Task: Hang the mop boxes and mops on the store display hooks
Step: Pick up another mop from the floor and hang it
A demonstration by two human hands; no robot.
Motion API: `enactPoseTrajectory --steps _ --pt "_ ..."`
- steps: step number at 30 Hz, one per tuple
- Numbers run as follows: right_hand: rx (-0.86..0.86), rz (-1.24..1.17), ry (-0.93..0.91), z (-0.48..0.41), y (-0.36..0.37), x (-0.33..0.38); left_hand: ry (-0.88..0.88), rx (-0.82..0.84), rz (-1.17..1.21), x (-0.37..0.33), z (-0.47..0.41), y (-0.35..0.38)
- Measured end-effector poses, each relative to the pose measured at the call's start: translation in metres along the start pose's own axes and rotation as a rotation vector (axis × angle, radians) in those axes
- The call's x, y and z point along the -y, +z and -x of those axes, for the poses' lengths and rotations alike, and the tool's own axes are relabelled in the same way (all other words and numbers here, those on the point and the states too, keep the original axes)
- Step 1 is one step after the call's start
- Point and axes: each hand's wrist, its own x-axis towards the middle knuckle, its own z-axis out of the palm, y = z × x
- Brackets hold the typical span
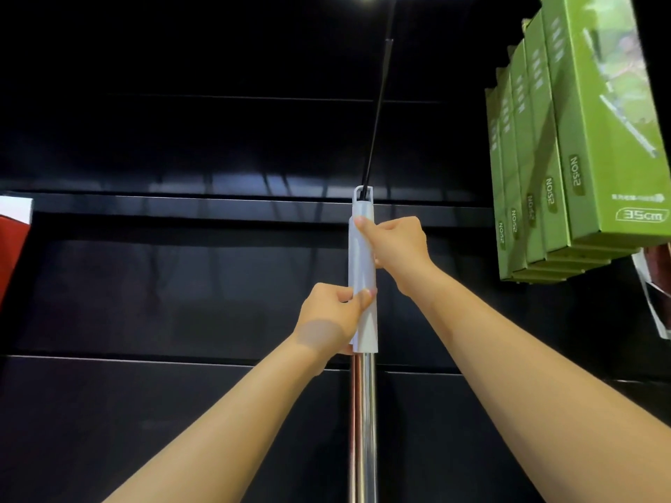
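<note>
Evidently the mop [364, 448] had reached its hook. Both hands held its grey grip [361, 263] upright. The right hand [397, 248] was wrapped round the upper part with the thumb laid near the top. The left hand [328, 317] sat just below it, thumb and fingers pinching the lower half of the sleeve. Directly above the right hand the hanging loop [363, 194] met the black hook [377, 114]. Its rod appeared to pass through the eye, though how far along the loop sat could not be told. Below the left hand the steel pole [363, 393] ran down out of view.

The likeliest trouble looked to be a shallow seat. If the loop caught only the tip of the rod, letting go would drop the mop and the long pole would swing. A twist of the grip could also bind the narrow eye on the rod.

Well to the right of the right hand hung a row of green mop boxes [581, 157], and a sideways sway of the pole might knock their lower corners. To the left of the left hand the dark back panel [181, 139] gave open room as far as a red and white package [12, 234] at the frame's edge. The panel stood behind the grip and would limit any push forward.
</note>
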Motion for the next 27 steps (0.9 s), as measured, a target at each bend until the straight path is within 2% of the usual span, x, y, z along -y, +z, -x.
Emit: enactPoseTrajectory --steps 3,5,8,19,24,27 --pt "0.005 0.071 0.019 -0.004 -0.001 -0.006 0.024 -0.084 -0.171 0.008 -0.005 -0.003" --pt "0.05 0.053 0.113 -0.004 -0.004 -0.013 0.001 -0.12 -0.248 0.011 -0.007 -0.009" --pt "0.082 -0.027 0.222 -0.005 -0.002 -0.022 -0.043 -0.088 -0.126 0.016 -0.011 -0.013" --pt "0.108 0.091 0.179 0.002 0.002 -0.026 -0.053 -0.128 -0.124 0.022 -0.013 0.0" --pt "0.119 0.263 0.2 0.029 0.0 -0.027 -0.124 -0.161 -0.383 0.015 -0.003 0.005" --pt "0.21 0.411 0.304 0.054 -0.006 -0.031 -0.283 -0.096 -0.522 0.022 0.011 0.007"
